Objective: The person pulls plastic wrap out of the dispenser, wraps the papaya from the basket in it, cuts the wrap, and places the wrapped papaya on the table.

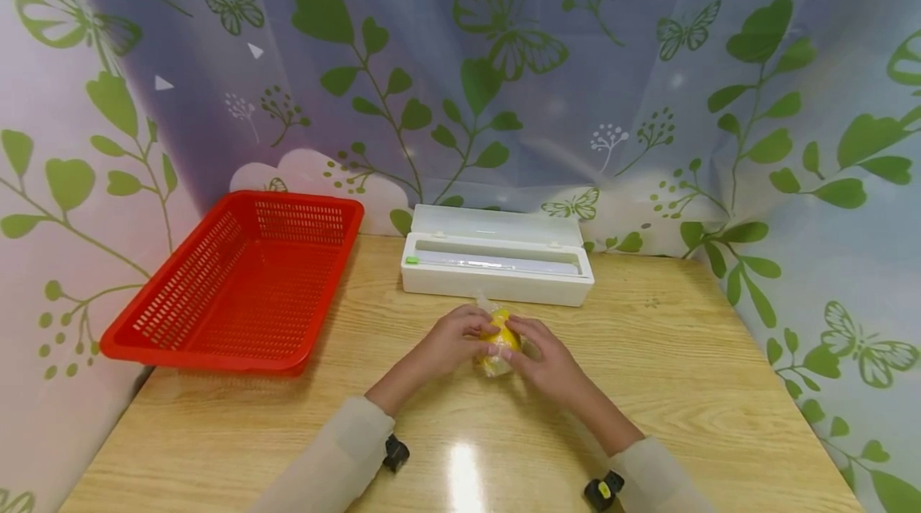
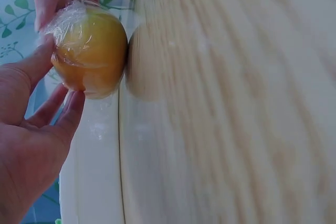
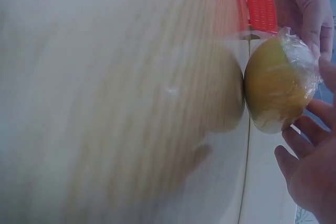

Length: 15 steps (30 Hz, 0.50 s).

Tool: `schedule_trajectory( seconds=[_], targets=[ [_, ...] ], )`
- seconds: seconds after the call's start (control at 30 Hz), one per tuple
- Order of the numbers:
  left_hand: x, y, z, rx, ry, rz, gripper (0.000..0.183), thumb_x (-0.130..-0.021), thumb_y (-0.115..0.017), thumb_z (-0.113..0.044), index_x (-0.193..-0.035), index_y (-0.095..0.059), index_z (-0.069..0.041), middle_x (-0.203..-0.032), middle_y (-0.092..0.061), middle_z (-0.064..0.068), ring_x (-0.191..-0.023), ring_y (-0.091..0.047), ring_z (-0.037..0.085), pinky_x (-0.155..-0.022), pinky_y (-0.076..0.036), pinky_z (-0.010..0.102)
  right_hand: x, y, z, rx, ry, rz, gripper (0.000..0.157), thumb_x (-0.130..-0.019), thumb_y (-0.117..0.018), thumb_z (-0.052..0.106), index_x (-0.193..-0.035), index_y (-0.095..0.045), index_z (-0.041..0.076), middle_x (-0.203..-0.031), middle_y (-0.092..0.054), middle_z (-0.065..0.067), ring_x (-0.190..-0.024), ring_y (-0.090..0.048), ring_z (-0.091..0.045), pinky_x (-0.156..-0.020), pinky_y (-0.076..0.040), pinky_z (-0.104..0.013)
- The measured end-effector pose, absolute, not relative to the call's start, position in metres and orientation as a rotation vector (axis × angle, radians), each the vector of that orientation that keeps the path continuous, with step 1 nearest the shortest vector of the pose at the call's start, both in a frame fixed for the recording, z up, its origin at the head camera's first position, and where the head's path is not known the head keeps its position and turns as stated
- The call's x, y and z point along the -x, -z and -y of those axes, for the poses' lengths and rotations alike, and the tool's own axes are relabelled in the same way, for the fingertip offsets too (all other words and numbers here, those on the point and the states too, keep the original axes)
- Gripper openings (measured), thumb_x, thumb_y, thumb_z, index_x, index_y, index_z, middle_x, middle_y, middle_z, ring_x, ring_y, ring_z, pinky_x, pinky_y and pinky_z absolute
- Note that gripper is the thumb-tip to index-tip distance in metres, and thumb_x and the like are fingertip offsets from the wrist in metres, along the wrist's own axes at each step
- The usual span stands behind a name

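Observation:
A round yellow fruit [image 1: 507, 335] sits on the table between my two hands, with clear cling film [image 2: 73, 22] around it. The film is crumpled on top, and a loose end sticks up on the far side in the head view. My left hand [image 1: 452, 343] holds the fruit from the left, its thumb and fingertips on the film. From the right, my right hand [image 1: 550, 363] holds it with bent fingers and thumb. In the right wrist view, the fruit [image 3: 275, 85] touches the tabletop.
Behind the hands stands a long white box [image 1: 496, 286] with its lid [image 1: 496, 224] raised. Inside lies a white roll [image 1: 496, 260], with a green piece [image 1: 412, 260] at its left end. A red perforated basket [image 1: 327, 281] stands at the left on the wooden table [image 1: 683, 385]. Patterned curtains enclose the table.

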State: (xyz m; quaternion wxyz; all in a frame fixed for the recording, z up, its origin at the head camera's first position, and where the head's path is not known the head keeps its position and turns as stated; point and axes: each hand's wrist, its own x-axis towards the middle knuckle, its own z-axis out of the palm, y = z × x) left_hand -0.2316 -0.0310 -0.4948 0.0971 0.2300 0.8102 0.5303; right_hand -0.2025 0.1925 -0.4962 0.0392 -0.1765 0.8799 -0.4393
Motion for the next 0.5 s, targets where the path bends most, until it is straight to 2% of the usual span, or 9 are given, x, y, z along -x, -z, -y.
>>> schedule_trajectory(
  seconds=[0.13,0.3,0.5],
  targets=[
    [0.2322,0.4953,0.0295,-0.665,-1.571,-2.416,0.029,-0.094,-0.073,-0.030,-0.116,-0.075,-0.012,-0.134,-0.058,-0.001,-0.125,-0.057,0.022,-0.100,-0.052,0.037,0.2045,0.4983,-0.1908,0.518,1.382,-2.730,0.054,-0.097,-0.065,0.045,-0.141,-0.057,0.015,-0.151,-0.049,-0.004,-0.143,-0.042,-0.032,-0.114,-0.036,-0.058],
    [0.2318,0.4951,0.0292,-0.646,-1.620,-2.419,0.020,-0.097,-0.069,-0.024,-0.109,-0.077,-0.010,-0.131,-0.061,0.000,-0.123,-0.058,0.023,-0.097,-0.054,0.035,0.2054,0.4997,-0.1877,0.526,1.440,-2.737,0.046,-0.097,-0.068,0.032,-0.136,-0.062,0.010,-0.144,-0.055,-0.007,-0.139,-0.047,-0.032,-0.114,-0.038,-0.056],
    [0.2309,0.4953,0.0255,-0.631,-1.637,-2.443,0.020,-0.097,-0.069,-0.024,-0.108,-0.078,-0.009,-0.129,-0.062,0.001,-0.118,-0.061,0.020,-0.093,-0.055,0.030,0.2040,0.4980,-0.1872,0.479,1.461,-2.736,0.041,-0.098,-0.066,0.036,-0.133,-0.064,0.013,-0.140,-0.058,-0.002,-0.139,-0.048,-0.029,-0.114,-0.037,-0.055]
  ],
)
